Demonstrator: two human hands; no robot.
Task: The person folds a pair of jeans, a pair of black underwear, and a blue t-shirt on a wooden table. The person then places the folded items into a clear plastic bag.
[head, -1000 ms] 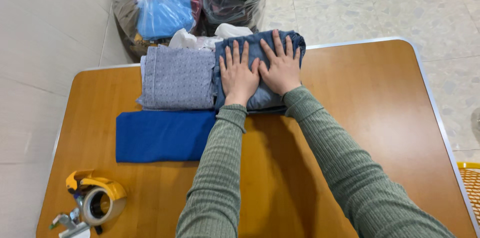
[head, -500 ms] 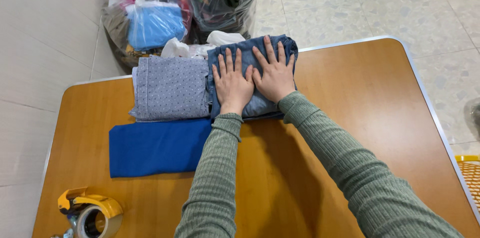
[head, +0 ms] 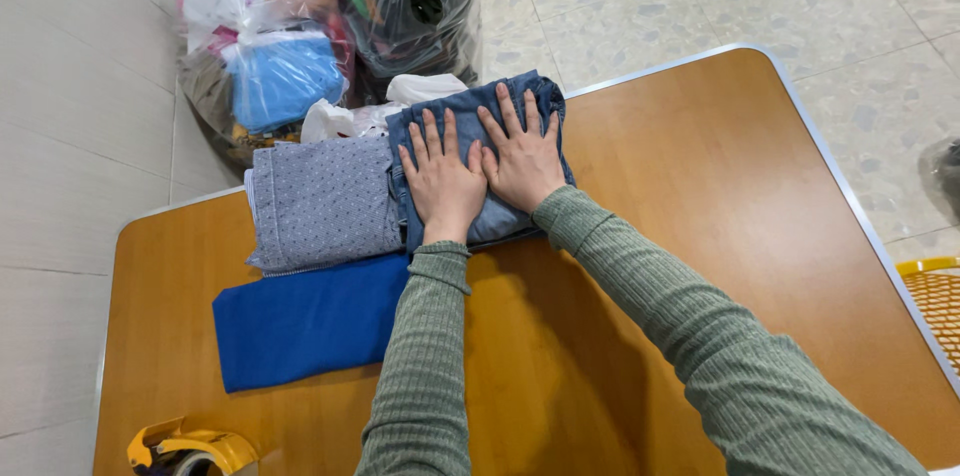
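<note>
While the wooden tabletop [head: 700,266] with its thin metal rim and rounded corners stands on a pale tiled floor [head: 80,86], both hands press flat on a folded denim garment [head: 470,106] that lies at the far edge of the tabletop, near the middle of this edge. The left hand [head: 443,179] and the right hand [head: 522,158] lie side by side, touching, with fingers stretched and spread; they grip nothing, only the palms rest on the cloth. The sleeves are of ribbed green knit. Just left of the denim, touching it, lies a folded grey cloth with small dots [head: 325,204]. In front of that one, a plain, smooth blue cloth [head: 300,326] lies flat, a long rectangle. At the near left corner a yellow tape dispenser [head: 190,448] is partly visible. Behind the far edge, on the floor, clear plastic bags [head: 330,26] full of clothes stand together, shiny and wrinkled. At the right edge an orange basket [head: 940,301] shows a little.
</note>
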